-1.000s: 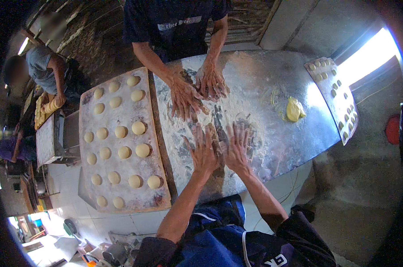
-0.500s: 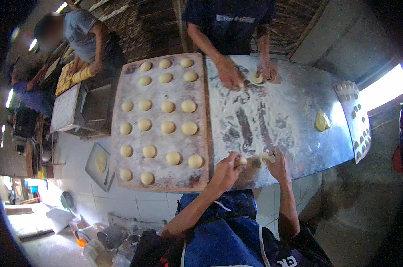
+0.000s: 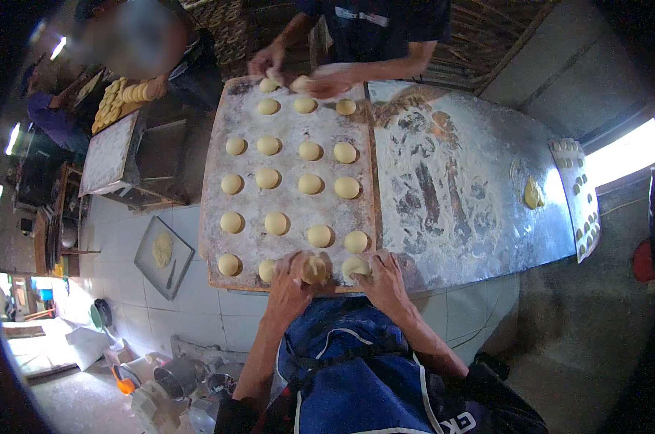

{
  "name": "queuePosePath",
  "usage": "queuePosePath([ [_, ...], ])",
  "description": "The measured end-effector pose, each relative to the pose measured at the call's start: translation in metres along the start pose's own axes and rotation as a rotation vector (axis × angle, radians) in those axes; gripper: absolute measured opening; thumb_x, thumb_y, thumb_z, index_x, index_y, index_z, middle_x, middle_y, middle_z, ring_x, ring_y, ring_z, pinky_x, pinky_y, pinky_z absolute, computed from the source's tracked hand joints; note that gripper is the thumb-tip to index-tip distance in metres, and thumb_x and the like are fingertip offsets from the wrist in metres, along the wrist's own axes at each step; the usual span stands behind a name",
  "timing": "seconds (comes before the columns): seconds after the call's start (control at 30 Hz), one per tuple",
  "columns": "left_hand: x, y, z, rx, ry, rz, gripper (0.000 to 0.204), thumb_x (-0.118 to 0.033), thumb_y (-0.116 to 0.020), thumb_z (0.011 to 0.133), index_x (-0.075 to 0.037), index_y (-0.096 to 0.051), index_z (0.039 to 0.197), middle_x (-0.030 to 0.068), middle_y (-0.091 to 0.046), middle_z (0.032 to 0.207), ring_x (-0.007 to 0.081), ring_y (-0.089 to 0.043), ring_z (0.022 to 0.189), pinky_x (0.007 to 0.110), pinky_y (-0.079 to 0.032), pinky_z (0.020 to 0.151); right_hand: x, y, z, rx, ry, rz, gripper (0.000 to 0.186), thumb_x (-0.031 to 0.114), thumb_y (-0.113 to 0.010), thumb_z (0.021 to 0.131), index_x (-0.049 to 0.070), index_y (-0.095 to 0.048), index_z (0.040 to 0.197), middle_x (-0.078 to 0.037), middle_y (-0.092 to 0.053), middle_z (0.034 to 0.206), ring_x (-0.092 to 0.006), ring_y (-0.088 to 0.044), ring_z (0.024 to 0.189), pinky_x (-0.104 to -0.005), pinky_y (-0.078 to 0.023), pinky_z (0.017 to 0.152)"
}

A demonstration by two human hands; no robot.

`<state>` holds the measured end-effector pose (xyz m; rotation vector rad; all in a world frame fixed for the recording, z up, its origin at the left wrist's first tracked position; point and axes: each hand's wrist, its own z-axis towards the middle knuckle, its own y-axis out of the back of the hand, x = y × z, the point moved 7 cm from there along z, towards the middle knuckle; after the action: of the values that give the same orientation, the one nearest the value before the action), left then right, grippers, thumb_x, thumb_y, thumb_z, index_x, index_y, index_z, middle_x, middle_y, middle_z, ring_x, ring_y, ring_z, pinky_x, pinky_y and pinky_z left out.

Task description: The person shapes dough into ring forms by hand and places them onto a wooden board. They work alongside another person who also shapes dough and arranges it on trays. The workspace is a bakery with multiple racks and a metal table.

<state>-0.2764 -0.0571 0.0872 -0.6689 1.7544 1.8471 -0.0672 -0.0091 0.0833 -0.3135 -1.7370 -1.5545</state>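
My left hand (image 3: 290,286) is at the near edge of a floured wooden board (image 3: 293,206), its fingers curled round a pale dough ball (image 3: 315,270) blurred by motion. Just to the right, my right hand (image 3: 387,282) has its fingers on another dough ball (image 3: 356,267), low over the same edge. Rows of round, smooth dough balls (image 3: 311,184) cover the board. One of them (image 3: 267,271) lies partly behind my left fingers.
Across the board a co-worker's hands (image 3: 329,81) handle dough balls at the far edge. The floured metal table (image 3: 486,231) adjoins on the right, with a yellow lump (image 3: 533,194) and a tray of small pieces (image 3: 579,188). A grey tray (image 3: 189,254) lies lower left.
Both my hands have moved left from the metal table to the board's near edge, carrying dough balls. The co-worker's hands have also shifted left, from the table to the board's far edge.
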Motion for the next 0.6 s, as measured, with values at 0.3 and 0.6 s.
queuePosePath([
  [0.3,0.005,0.008,0.021,-0.051,-0.042,0.078,0.064,-0.015,-0.075,0.083,-0.005,-0.050,0.140,0.0217,-0.054,0.135,0.0414,-0.052,0.124,0.052,-0.044,0.102,0.009,-0.004,0.019,-0.218,0.281,-0.381,0.045,0.018,-0.071,0.088,-0.002,-0.059,0.126,-0.025,-0.059,0.118,-0.0457,-0.055,0.112,-0.0532,-0.046,0.096],
  [0.6,0.011,-0.025,0.069,0.023,0.084,0.150,0.045,-0.014,-0.078,0.077,-0.004,-0.058,0.116,0.0172,-0.062,0.102,0.0393,-0.058,0.098,0.051,-0.048,0.087,0.004,-0.021,0.056,0.039,-0.075,-0.067,0.040,0.019,-0.078,0.081,0.000,-0.062,0.111,-0.026,-0.066,0.104,-0.0465,-0.063,0.101,-0.0528,-0.050,0.090],
])
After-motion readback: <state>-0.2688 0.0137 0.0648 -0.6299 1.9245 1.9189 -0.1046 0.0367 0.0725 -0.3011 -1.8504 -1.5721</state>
